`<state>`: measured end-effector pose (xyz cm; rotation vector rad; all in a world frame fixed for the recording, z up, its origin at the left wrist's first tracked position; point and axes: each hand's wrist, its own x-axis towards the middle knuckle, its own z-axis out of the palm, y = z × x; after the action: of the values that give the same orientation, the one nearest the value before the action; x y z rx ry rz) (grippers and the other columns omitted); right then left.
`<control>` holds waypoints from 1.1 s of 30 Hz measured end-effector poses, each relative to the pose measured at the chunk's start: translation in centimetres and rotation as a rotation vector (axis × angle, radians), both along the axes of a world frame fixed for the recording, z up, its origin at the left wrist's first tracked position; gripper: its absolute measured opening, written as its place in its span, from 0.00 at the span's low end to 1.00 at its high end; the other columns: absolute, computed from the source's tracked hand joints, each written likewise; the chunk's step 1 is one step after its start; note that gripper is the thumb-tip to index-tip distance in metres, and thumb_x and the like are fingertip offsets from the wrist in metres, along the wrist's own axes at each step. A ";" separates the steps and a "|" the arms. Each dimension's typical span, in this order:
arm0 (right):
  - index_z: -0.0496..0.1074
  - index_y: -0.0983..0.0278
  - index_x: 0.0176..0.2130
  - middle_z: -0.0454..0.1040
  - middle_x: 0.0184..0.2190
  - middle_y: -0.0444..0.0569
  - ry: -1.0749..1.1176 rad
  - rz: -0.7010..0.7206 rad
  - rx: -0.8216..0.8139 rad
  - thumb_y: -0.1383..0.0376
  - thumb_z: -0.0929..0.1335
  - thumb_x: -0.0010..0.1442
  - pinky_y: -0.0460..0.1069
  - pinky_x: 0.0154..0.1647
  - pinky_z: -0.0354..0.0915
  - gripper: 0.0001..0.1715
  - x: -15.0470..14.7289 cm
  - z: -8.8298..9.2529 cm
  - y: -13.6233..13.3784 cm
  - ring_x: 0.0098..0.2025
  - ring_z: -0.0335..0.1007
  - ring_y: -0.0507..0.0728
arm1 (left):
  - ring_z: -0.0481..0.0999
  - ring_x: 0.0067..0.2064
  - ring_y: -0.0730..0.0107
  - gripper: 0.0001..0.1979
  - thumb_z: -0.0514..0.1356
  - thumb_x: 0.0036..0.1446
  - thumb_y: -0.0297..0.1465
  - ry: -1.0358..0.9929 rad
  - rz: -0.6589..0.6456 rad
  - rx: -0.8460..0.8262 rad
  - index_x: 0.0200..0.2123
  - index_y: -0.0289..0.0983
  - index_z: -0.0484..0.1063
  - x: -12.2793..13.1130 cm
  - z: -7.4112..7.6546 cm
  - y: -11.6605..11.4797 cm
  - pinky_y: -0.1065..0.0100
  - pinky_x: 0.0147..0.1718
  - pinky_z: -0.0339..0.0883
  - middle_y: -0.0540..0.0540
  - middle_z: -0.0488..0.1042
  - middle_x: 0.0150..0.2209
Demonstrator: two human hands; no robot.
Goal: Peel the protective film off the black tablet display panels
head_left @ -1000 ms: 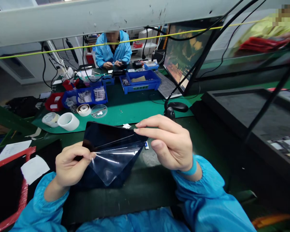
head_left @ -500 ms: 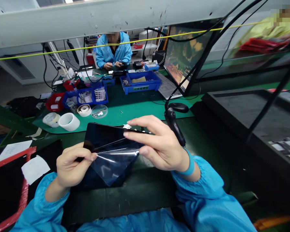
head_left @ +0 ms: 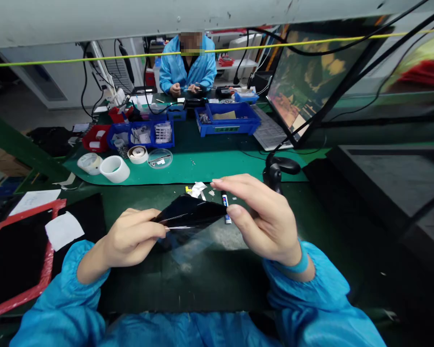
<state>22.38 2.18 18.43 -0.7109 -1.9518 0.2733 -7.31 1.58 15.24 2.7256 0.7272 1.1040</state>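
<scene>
A thin, glossy black panel (head_left: 190, 214) is being held in the air just above the bench (head_left: 210, 284), tilting almost edge-on, with the left hand (head_left: 130, 238) and right hand (head_left: 264, 219) pinching its ends. A clear film (head_left: 193, 246) is hanging partly peeled beneath it, sagging downward.

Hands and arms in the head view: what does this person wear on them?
Both arms are covered by loose, bright blue smock sleeves, the left sleeve and the right sleeve, gathered at elastic cuffs. The left hand and right hand are bare, with no gloves. A light blue band circles the right wrist beside the cuff.
</scene>
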 end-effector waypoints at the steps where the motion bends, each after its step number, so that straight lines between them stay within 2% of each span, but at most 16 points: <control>1: 0.76 0.61 0.60 0.83 0.49 0.57 -0.005 0.021 -0.020 0.65 0.67 0.70 0.57 0.50 0.78 0.20 -0.3 -0.1 0.0 0.50 0.81 0.62 | 0.76 0.29 0.73 0.12 0.57 0.62 0.18 0.036 -0.009 0.013 0.40 0.40 0.74 0.0 -0.1 0.0 0.70 0.28 0.64 0.47 0.78 0.36; 6: 0.74 0.62 0.61 0.83 0.52 0.56 -0.039 0.121 -0.111 0.66 0.68 0.71 0.56 0.53 0.78 0.21 -1.7 -1.2 -0.1 0.53 0.81 0.60 | 0.76 0.28 0.72 0.11 0.55 0.65 0.19 0.122 -0.052 0.031 0.45 0.39 0.71 0.2 -0.6 0.0 0.68 0.26 0.62 0.45 0.79 0.39; 11: 0.73 0.62 0.63 0.83 0.52 0.56 -0.061 0.147 -0.196 0.67 0.67 0.72 0.54 0.53 0.77 0.22 -2.3 -1.9 -0.1 0.53 0.81 0.58 | 0.75 0.28 0.73 0.11 0.55 0.67 0.19 0.115 -0.056 -0.004 0.47 0.40 0.69 0.4 -0.7 0.1 0.69 0.26 0.62 0.47 0.79 0.38; 24: 0.72 0.63 0.63 0.82 0.54 0.56 -0.100 0.143 -0.262 0.67 0.66 0.72 0.53 0.56 0.75 0.23 -2.0 -2.1 -0.4 0.54 0.80 0.58 | 0.78 0.29 0.72 0.09 0.55 0.69 0.21 0.115 -0.025 -0.012 0.46 0.40 0.69 0.6 -0.6 0.1 0.69 0.27 0.65 0.49 0.80 0.38; 30: 0.73 0.62 0.63 0.82 0.53 0.54 -0.089 0.151 -0.277 0.65 0.66 0.72 0.51 0.54 0.73 0.22 -2.0 -2.0 -0.5 0.53 0.80 0.57 | 0.78 0.27 0.71 0.05 0.58 0.70 0.24 0.039 -0.007 -0.024 0.46 0.38 0.66 0.9 -0.9 0.0 0.69 0.25 0.64 0.49 0.80 0.36; 33: 0.73 0.61 0.63 0.82 0.52 0.53 -0.085 0.151 -0.283 0.64 0.65 0.73 0.50 0.53 0.72 0.21 -2.0 -2.0 -0.5 0.52 0.80 0.57 | 0.78 0.26 0.70 0.11 0.61 0.70 0.27 -0.029 0.027 -0.043 0.52 0.34 0.65 0.9 -1.2 -0.1 0.69 0.24 0.65 0.48 0.80 0.34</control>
<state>20.39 1.69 16.41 -0.7667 -2.0740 0.6308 -6.38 1.46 14.03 2.6663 0.7759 1.1177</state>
